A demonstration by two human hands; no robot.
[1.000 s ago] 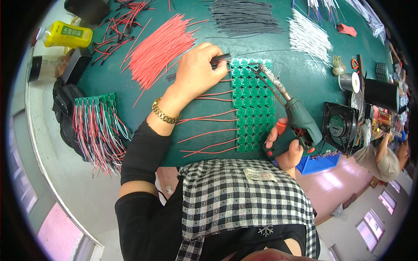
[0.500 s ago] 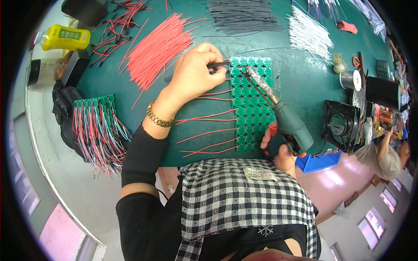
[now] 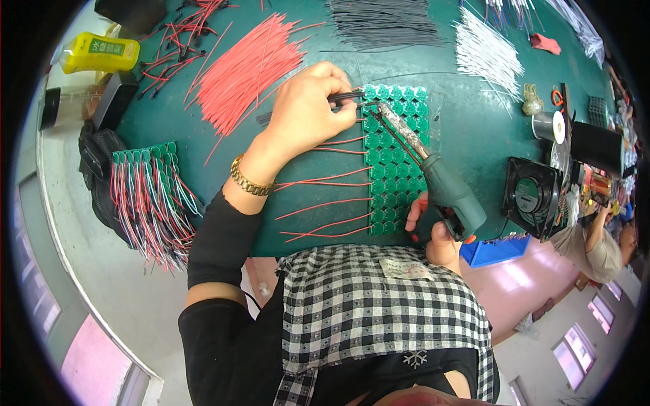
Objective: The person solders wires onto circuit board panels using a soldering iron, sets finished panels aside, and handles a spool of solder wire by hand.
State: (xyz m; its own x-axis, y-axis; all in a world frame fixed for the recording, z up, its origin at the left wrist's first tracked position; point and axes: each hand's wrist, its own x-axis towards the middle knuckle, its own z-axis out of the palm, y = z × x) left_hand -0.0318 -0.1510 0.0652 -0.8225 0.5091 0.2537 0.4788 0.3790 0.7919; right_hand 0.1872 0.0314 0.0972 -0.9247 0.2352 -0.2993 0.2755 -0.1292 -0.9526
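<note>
A panel of small round green circuit boards (image 3: 399, 162) lies on the table before me. Several red wires (image 3: 332, 174) run leftward from its left edge. My left hand (image 3: 311, 101) pinches a few black wires (image 3: 344, 97), their ends at the panel's upper left edge. My right hand (image 3: 433, 230) grips a green soldering gun (image 3: 455, 193) from below. Its metal barrel slants up and left over the panel, with the tip close to the black wire ends by the left column. Whether the tip touches a board is too small to tell.
Loose piles of red wires (image 3: 250, 71), black wires (image 3: 386, 24) and white wires (image 3: 487, 54) lie beyond the panel. At left hang wired boards (image 3: 145, 159). A solder spool (image 3: 548, 126) and black fan (image 3: 531, 193) stand at right; a yellow bottle (image 3: 101, 54) is far left.
The soldering gun's tip has shifted slightly left over the panel, closer to its left edge and the black wire ends. My left hand keeps its pinch. The whole view has shifted a little.
</note>
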